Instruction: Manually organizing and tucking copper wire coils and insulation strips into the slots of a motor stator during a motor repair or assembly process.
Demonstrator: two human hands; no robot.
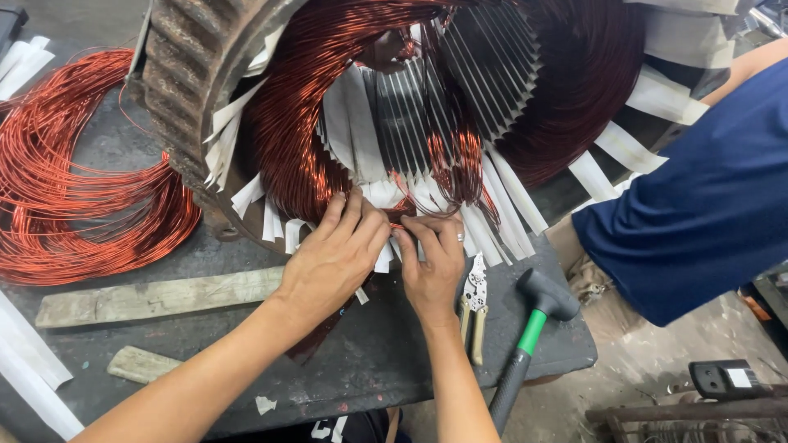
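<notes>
A large motor stator (189, 74) lies on its side on a dark bench, its slots packed with copper windings (295, 123) and white insulation paper strips (501, 221). My left hand (332, 258) presses on the copper wire bundle at the stator's lower edge, fingers curled on the wires. Beside it, my right hand (431, 262) pinches copper wires and a paper strip at the same spot. Both hands touch the winding at the bottom slots.
A loose coil of copper wire (74, 189) lies at the left. Two wooden sticks (156, 295) rest on the bench (369, 361). A rubber mallet (529, 328) and pliers (474, 308) lie right of my hands. A person in a blue shirt (706, 213) stands at the right.
</notes>
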